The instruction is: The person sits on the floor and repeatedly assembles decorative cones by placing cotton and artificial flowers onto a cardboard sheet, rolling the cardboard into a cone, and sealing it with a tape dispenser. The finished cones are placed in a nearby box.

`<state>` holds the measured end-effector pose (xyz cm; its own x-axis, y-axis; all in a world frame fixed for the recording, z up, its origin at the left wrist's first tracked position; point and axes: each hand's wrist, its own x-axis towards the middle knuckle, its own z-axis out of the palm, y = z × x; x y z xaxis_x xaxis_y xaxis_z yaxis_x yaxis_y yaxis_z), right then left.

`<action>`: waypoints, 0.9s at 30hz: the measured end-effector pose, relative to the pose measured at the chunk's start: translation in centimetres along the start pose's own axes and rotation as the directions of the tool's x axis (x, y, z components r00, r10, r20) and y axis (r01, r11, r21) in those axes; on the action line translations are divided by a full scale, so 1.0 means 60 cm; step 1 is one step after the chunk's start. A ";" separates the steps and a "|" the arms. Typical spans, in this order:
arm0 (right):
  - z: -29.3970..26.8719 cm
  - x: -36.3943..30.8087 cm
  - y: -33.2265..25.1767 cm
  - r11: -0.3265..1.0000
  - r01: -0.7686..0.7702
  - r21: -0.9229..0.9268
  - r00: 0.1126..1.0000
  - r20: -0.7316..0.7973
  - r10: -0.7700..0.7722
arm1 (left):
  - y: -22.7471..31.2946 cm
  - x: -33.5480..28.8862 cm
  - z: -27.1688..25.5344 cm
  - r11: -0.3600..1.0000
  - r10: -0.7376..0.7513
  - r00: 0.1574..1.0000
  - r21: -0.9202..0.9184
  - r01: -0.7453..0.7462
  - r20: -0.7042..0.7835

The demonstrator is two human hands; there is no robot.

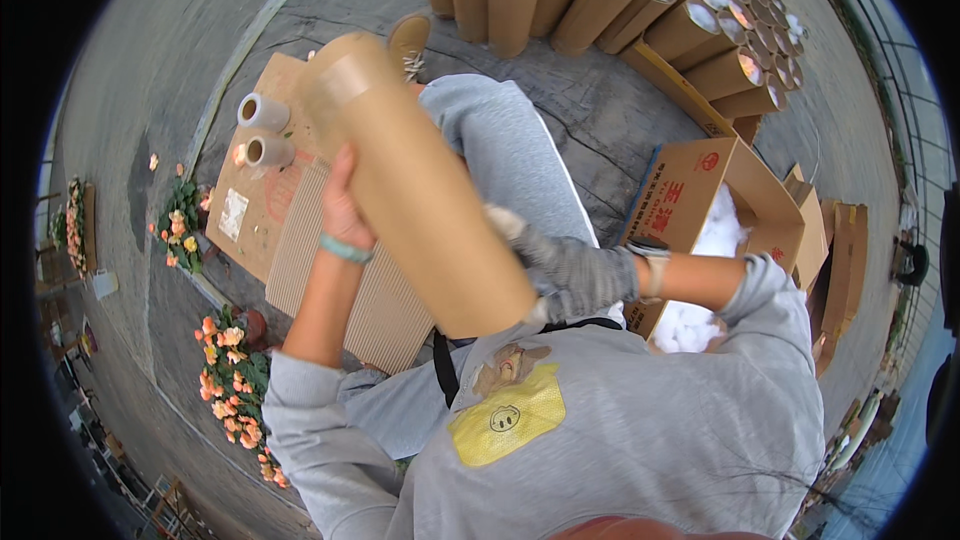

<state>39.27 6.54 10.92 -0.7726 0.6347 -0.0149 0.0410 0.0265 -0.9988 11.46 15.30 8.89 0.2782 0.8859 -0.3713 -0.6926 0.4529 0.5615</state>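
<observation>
A large brown cardboard tube (pixel 430 210) lies tilted across my lap, its far end up to the left and its near end by my waist. Shiny clear tape shows near the far end, which is slightly blurred. My bare left hand (pixel 346 205), with a green band at the wrist, grips the tube's left side; most of its fingers are hidden behind it. In a grey glove, my right hand (pixel 580 272) holds the right side close to the near end. The tube's far opening does not show.
Two rolls of clear tape (pixel 264 112) stand on a cardboard sheet (pixel 262 202) at left. Many tubes (pixel 514 15) with white stuffing stand at the back right. An open carton (pixel 684 185) of white fluff (pixel 720 225) sits at right. Peach flowers (pixel 232 380) lie left.
</observation>
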 end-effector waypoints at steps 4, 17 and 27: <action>-0.083 -0.105 -0.083 0.966 -0.077 -0.247 0.779 -0.619 -0.096 | -0.151 0.120 0.160 0.990 -0.045 0.983 0.143 0.019 0.177; -0.716 -0.095 0.388 0.768 -0.637 0.066 0.243 -0.929 0.281 | -0.280 0.077 0.114 -0.486 -0.160 0.650 0.514 -0.707 0.743; -0.658 -0.172 0.243 0.792 0.163 0.589 0.075 -0.807 0.585 | -0.291 0.083 0.134 -0.513 -0.189 0.711 0.549 -0.660 0.677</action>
<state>72.83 30.85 -1.64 0.4776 0.6865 -0.5482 -0.4665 -0.3306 -0.8204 30.31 12.64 3.19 0.7794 0.6127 0.1306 0.5375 -0.7611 0.3631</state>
